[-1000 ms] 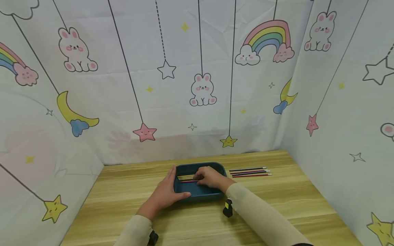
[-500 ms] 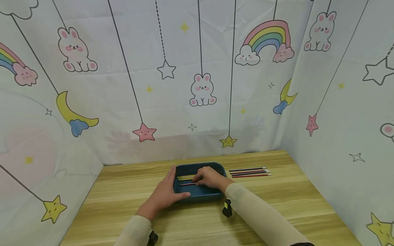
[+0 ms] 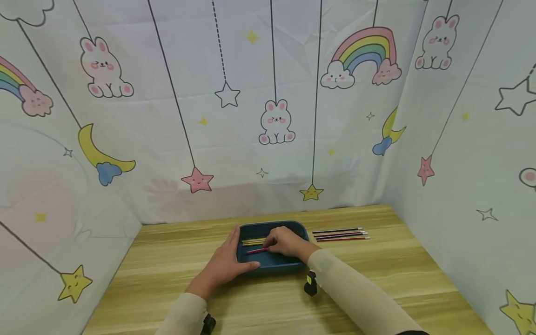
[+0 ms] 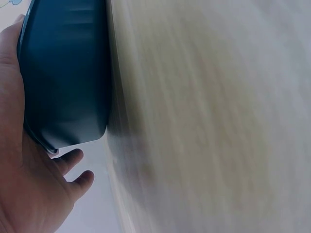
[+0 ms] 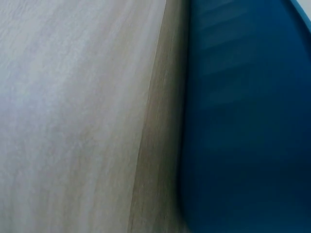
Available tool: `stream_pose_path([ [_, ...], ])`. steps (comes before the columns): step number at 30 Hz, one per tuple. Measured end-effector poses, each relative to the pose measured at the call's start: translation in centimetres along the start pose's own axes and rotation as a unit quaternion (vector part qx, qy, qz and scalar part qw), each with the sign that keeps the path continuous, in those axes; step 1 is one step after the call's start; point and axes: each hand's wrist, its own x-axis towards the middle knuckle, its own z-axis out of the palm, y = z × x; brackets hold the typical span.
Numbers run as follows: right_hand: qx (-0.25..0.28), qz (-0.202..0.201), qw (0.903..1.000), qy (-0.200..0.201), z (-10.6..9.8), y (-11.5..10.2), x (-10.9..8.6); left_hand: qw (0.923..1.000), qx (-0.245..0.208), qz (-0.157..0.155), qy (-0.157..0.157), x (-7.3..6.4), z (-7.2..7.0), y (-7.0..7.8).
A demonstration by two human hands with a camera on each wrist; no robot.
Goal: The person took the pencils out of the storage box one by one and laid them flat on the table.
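Observation:
A dark blue rectangular tray (image 3: 276,267) stands on the table. My left hand (image 3: 224,264) is spread round its near left corner, thumb along the front wall and fingers up the left end. In the left wrist view the thumb lies at the tray's rim, and two fingertips (image 4: 83,179) stand off the wall. My right hand (image 3: 285,241) reaches inside and pinches a red pencil (image 3: 257,250), its far part covered by the hand. Behind it several yellow pencils (image 3: 252,242) lie side by side in the tray. The right wrist view shows just the tray's wall (image 5: 243,121) and tabletop.
Right of the tray, several dark and red pencils (image 3: 341,234) with white ends lie in a loose row on the wood-grain table (image 3: 167,251). A printed cloth (image 3: 234,153) with rabbits and stars hangs behind and at both sides.
The red pencil has come away from the yellow ones toward the tray's front and now slants slightly, still in my right fingers. My left hand has kept its place.

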Motion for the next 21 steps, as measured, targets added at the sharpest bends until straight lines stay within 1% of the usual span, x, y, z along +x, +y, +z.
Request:
stream_pose_path([
  [4,0.002,-0.014,0.9999,0.003,0.0,0.1,-0.1,1.0000,0.004,0.001,-0.002,0.1,0.1,-0.1],
  [8,0.020,-0.019,0.9996,0.006,-0.5,-0.1,-0.3,1.0000,0.004,0.002,-0.003,0.1,0.2,-0.2],
  [16,0.039,-0.019,0.9989,0.014,-2.6,-0.9,-1.1,1.0000,0.005,-0.001,-0.003,0.1,0.0,0.1],
  [21,0.069,-0.015,0.9974,0.014,-3.9,-1.3,-1.7,0.9999,0.009,-0.006,-0.003,0.0,-0.1,0.1],
])
